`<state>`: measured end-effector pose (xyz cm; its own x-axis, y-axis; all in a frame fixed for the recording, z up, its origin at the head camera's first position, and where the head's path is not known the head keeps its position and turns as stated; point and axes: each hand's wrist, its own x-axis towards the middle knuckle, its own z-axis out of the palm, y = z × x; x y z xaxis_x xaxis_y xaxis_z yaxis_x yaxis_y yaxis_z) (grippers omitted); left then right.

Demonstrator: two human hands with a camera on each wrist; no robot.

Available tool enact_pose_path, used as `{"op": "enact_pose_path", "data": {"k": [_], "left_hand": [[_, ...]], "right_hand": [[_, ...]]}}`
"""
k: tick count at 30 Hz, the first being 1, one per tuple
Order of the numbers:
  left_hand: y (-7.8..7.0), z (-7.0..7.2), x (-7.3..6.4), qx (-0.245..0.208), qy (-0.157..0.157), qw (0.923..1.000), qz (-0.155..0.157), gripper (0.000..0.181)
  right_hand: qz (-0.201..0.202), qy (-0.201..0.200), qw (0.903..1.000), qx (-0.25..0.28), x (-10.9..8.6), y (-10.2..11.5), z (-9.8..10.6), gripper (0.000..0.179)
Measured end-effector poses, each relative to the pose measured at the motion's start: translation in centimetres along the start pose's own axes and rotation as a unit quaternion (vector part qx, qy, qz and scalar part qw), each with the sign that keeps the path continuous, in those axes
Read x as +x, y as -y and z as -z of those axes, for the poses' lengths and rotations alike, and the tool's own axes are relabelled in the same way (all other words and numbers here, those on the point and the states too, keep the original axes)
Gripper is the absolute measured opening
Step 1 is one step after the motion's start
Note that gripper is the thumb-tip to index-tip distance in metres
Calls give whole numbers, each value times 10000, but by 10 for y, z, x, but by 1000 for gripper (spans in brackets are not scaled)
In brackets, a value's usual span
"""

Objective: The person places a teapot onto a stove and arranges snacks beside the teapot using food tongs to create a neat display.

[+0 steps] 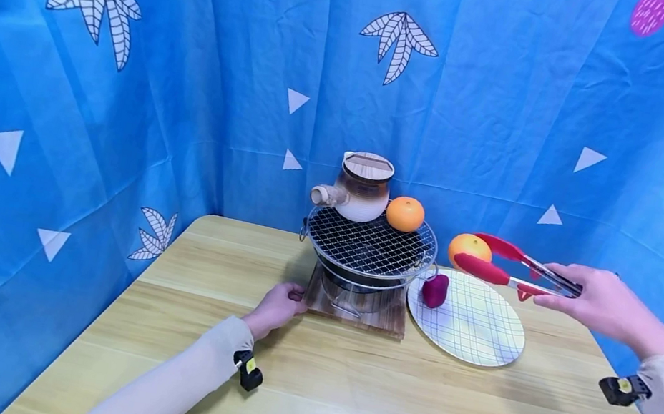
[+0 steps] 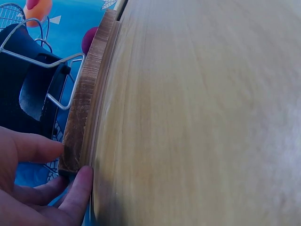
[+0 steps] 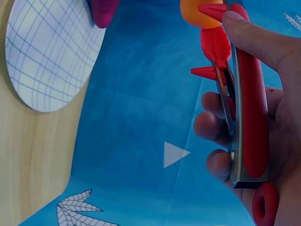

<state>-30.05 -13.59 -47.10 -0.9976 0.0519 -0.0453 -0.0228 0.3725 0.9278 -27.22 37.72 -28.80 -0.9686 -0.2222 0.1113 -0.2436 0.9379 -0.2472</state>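
Note:
My right hand [image 1: 606,308] grips red-handled metal tongs [image 3: 251,108], whose red tips hold an orange [image 1: 468,245] above the left part of an oval checked plate [image 1: 478,331]. A dark purple-red, fruit-like thing [image 1: 434,291] lies at that plate's left edge. With thumb and fingers, my left hand [image 1: 276,310] pinches the left corner of a brown wooden board [image 2: 87,101]. On the board stands a round black stove [image 2: 33,84] topped by a wire grill [image 1: 358,247]. A clay teapot [image 1: 361,194] with a wooden lid and a second orange [image 1: 405,215] sit on the grill's far side.
The light wooden table [image 1: 303,391] spreads in front of the board. Behind it hangs a blue patterned curtain [image 1: 483,115], also along both sides. Wire loops [image 2: 61,101] stick out from the stove's front.

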Motion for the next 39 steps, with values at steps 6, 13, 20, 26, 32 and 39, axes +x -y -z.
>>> {"op": "enact_pose_path", "data": {"k": [6, 13, 20, 26, 32, 39], "left_hand": [[1, 1, -2, -81, 16, 10000, 56, 48], [2, 2, -2, -87, 39, 9999, 84, 50], [2, 1, -3, -71, -62, 9999, 61, 46], [1, -6, -1, -173, 164, 9997, 39, 49], [-1, -4, 0, -219, 87, 9997, 100, 49], [0, -1, 0, -242, 104, 9995, 162, 48]], "right_hand": [[71, -45, 10000, -39, 3, 6, 5, 94], [83, -42, 9999, -70, 5, 14, 9, 97], [149, -52, 9997, -163, 8, 21, 15, 98], [117, -51, 9996, -248, 4, 22, 25, 97], [114, -33, 9998, -137, 7, 29, 28, 97], [224, -59, 9996, -145, 13, 39, 28, 98]]}}
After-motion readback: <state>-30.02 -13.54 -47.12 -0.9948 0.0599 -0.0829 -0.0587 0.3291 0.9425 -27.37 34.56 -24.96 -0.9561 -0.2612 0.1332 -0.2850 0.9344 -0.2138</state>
